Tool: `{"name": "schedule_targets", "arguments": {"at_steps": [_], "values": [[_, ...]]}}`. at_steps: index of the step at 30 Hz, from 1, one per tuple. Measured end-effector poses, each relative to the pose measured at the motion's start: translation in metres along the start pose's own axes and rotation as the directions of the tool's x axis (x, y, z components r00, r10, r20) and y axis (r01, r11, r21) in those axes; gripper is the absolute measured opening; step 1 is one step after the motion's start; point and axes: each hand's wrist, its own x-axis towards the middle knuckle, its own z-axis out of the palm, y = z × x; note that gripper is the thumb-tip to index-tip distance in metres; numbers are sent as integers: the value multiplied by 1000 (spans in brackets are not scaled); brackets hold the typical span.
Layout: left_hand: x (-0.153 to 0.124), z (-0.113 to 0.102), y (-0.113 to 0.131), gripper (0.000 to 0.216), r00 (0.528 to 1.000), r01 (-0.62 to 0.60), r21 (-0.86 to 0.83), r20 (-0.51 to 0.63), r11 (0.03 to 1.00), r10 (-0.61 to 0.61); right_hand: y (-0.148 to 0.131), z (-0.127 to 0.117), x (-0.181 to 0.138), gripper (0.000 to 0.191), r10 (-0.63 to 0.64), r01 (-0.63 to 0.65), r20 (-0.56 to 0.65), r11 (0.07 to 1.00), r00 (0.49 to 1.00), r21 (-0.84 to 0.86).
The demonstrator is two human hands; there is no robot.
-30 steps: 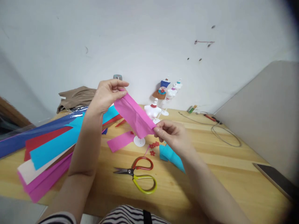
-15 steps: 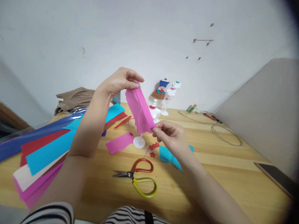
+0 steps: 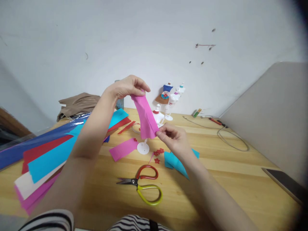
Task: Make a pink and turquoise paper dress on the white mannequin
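A pink strip of crepe paper or thin fabric [image 3: 146,117] is stretched slantwise between my two hands above the table. My left hand [image 3: 130,87] pinches its upper end between thumb and fingers. Lower and to the right, my right hand [image 3: 174,138] pinches the bottom right corner. Behind the strip stands a small white mannequin [image 3: 158,118] with a red collar, partly hidden; its round base [image 3: 143,148] shows below. Scissors [image 3: 133,182] with one red and one yellow handle lie in front, blades apart. Small red flowers [image 3: 157,154] lie near the base.
Another pink piece [image 3: 122,149] lies left of the base, and a turquoise piece [image 3: 176,163] under my right forearm. Coloured sheets [image 3: 50,157] spread at left. A dressed mannequin [image 3: 165,93] stands by the wall. A cable [image 3: 231,142] and a phone [image 3: 284,183] lie at right.
My left hand has come slightly down and right, and the strip's upper end looks narrower, gathered in the fingers. The right hand keeps its pinch, almost in place.
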Motion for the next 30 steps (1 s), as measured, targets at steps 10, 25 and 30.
{"name": "schedule_targets", "arguments": {"at_steps": [10, 25, 30], "values": [[-3, 0, 3, 20, 995, -65, 10, 76, 998, 64, 4, 1, 2, 20, -120, 114, -47, 988, 992, -105], [11, 17, -23, 19, 972, -34, 83, 234, 996, 13, 13, 9, 1, 17, -205, 190, -61, 963, 977, -191], [9, 30, -31, 28, 937, 9, 67, 349, 998, -32, 17, 10, 2, 16, -229, 210, -82, 958, 970, -195]]}}
